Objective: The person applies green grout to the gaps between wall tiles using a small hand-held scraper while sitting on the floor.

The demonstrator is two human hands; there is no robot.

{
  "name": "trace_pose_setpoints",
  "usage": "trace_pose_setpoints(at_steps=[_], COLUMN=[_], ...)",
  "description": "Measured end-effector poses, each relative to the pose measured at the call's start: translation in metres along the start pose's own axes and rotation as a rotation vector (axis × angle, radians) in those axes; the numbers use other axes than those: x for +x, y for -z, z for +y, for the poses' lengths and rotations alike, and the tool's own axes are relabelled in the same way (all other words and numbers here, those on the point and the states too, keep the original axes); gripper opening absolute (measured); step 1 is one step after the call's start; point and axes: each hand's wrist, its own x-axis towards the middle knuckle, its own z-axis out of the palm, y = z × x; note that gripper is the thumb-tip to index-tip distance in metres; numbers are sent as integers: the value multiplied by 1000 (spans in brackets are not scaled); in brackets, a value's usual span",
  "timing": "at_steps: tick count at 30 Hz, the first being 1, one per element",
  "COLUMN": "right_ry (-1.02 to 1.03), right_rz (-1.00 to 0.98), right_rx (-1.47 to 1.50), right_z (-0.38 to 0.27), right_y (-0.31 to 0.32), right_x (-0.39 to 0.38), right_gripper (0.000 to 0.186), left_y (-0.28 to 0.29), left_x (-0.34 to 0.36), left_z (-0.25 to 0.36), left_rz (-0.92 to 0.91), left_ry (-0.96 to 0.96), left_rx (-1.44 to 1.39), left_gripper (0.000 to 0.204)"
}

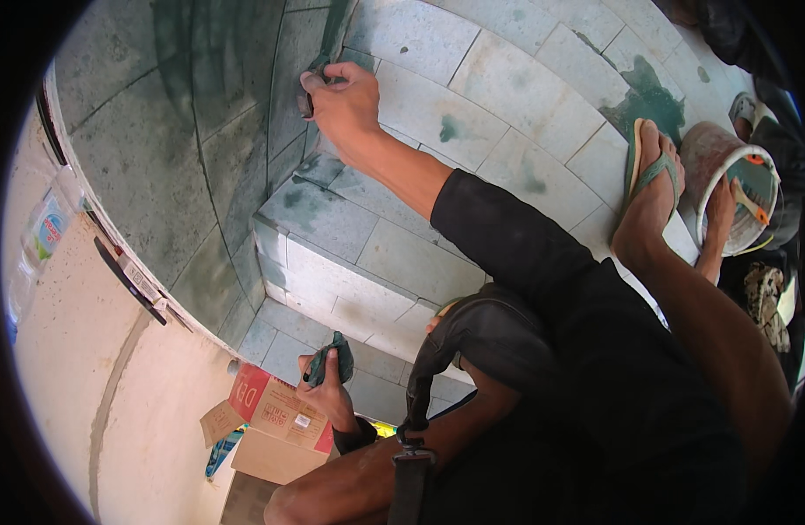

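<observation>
Grouting the tile joints looks to be in hand: the right hand (346,101) presses a small dark tool (308,103) against a far wall joint (280,79). The left hand (328,385) grips a green-smeared pad (331,359) near the cardboard box (276,420). Next, probably drawing along the joint. The bucket (726,175) at right holds green paste and a scraper (751,206).

One view only, from a fisheye camera on the person's head, looking steeply down past the knees and a dark strap (437,350) onto tiled steps (402,254). The tiled wall (157,149) curves up the picture's left side, close in. The right hand (343,103) reaches far from the lens, the left hand (328,392) sits nearer; a dark ring masks the corners
</observation>
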Motion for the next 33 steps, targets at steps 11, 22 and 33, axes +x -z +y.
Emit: trace_pose_setpoints(at_steps=[11,22,33], right_ry=[401,491,652], right_rz=[-47,-218,-42], right_rx=[-219,-440,-391], right_z=[-18,37,7], right_y=[40,48,39], right_x=[9,-2,7], right_gripper=[45,36,36], left_y=[4,3,2], left_x=[-2,1,-2], left_z=[-8,-4,2], left_rz=[-3,-18,2], left_ry=[-43,-44,-15], left_rx=[-25,-9,18], left_gripper=[10,10,6])
